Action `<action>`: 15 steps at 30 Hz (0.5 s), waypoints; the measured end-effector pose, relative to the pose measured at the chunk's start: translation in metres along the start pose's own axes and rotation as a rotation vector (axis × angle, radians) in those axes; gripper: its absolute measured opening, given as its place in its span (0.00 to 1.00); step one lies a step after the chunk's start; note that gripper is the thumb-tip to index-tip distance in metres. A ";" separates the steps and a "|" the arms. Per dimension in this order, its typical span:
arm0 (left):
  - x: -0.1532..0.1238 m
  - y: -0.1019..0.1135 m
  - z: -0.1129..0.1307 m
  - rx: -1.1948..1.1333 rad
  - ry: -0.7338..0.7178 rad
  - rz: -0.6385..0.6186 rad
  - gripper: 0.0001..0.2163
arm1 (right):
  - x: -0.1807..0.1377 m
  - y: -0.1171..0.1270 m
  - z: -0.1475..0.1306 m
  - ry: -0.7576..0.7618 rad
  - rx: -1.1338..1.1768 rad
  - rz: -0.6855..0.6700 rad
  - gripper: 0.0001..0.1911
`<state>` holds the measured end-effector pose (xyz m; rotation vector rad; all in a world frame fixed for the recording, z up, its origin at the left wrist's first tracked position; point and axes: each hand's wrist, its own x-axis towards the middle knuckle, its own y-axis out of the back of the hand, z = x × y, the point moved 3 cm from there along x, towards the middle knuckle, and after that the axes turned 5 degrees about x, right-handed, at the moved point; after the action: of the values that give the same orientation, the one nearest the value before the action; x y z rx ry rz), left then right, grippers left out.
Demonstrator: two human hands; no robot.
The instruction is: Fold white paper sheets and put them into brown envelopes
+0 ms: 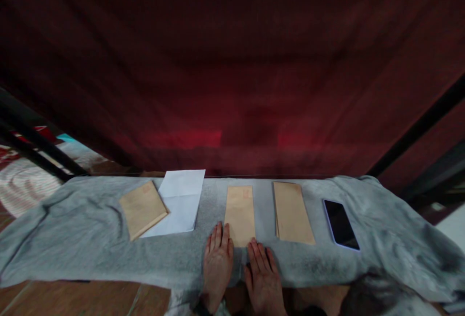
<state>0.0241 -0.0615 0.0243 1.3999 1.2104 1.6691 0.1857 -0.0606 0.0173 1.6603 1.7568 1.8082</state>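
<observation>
A brown paper envelope [240,214] with a small red printed mark lies flat in front of me on a grey cloth [170,258]. My left hand [218,260] rests palm down at its lower left edge, the fingers stretched out. At the lower right corner lies my right hand [263,272], also flat, its fingertips by the envelope's edge. Neither hand grips anything. To the right sits a small stack of brown envelopes [293,213]. On the left, more brown envelopes [143,209] partly cover white paper sheets [181,199] that show a fold line.
A phone [341,224] with a dark screen lies at the right on the cloth. Behind the cloth hangs a dark red fabric [247,73] between black bars [417,127]. Brown floor tiles [109,299] show below the front edge.
</observation>
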 end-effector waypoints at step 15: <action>0.019 0.008 0.000 -0.363 0.194 -0.157 0.26 | -0.003 0.000 -0.003 -0.050 0.025 -0.014 0.25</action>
<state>0.0202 -0.0478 0.0386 0.9180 1.0242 1.8330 0.1846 -0.0651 0.0162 1.6831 1.7732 1.7301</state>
